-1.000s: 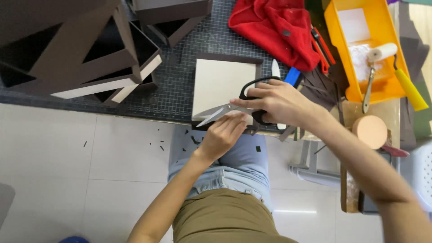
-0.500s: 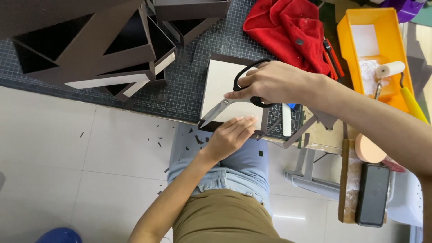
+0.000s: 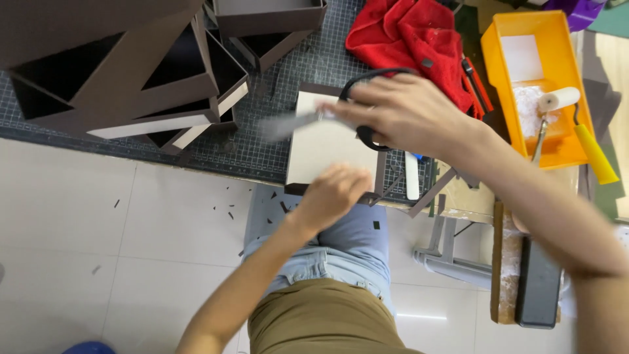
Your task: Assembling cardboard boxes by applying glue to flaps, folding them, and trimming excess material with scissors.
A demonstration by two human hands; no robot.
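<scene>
- The right hand (image 3: pixel 400 111) is closed through the black loops of the scissors (image 3: pixel 327 118), blades blurred over the board.
- The left hand (image 3: pixel 334 193) is curled, pinning the pale card panel (image 3: pixel 327 147) at the worktop (image 3: pixel 262 157) edge, likely steadying it.
- Dark boxes (image 3: pixel 131 78) sit clear on the left.

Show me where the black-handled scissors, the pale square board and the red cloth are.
black-handled scissors (image 3: pixel 367 134): head view, on the handle loop.
pale square board (image 3: pixel 327 154): head view, on its bare middle.
red cloth (image 3: pixel 406 33): head view, on its folds.
</scene>
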